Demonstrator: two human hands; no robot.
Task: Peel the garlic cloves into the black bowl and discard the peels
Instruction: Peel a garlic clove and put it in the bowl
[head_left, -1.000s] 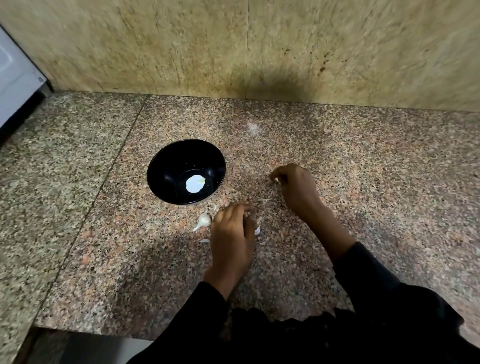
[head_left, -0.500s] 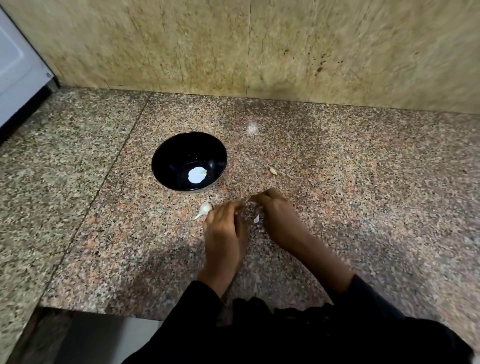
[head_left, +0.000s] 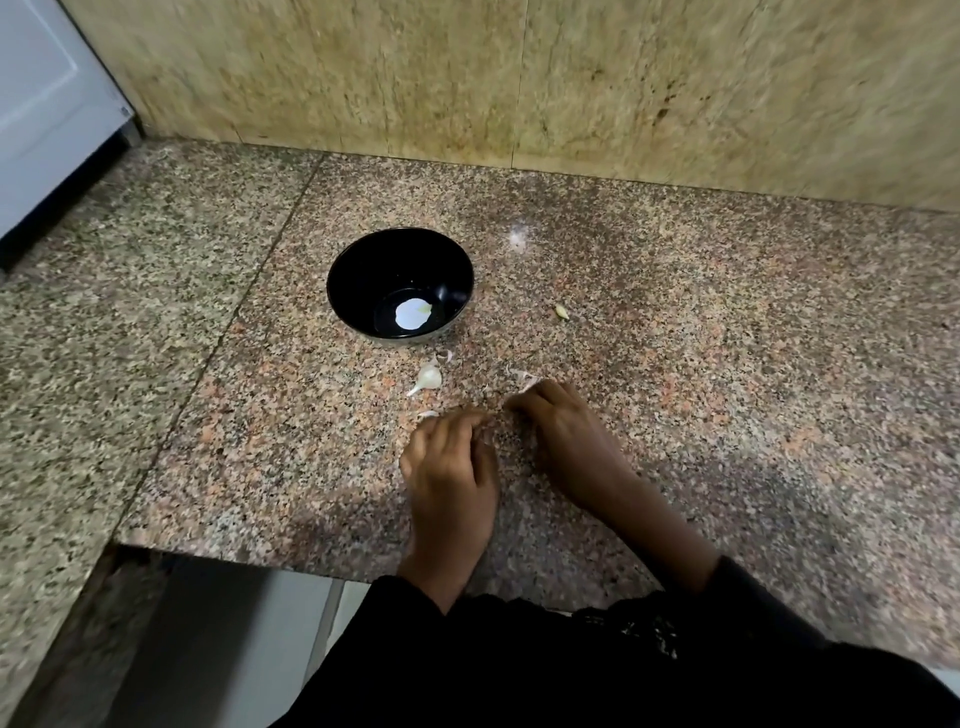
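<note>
The granite tabletop (head_left: 675, 364) carries a black bowl (head_left: 358, 270) at 11 o'clock from the hands. The left hand (head_left: 449, 478) rests with fingers curled; what they hold I cannot tell. At its 2 o'clock, the right hand (head_left: 566, 436) pinches a peel (head_left: 524, 382). A garlic clove (head_left: 428, 378) lies just below the bowl, and a small bit (head_left: 561, 312) at the bowl's 3 o'clock.

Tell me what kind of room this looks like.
Most likely a home kitchen: a speckled pink-grey granite countertop against a beige stone-tiled wall, with a round black bowl and a whitish unpeeled garlic clove lying on it.
</note>
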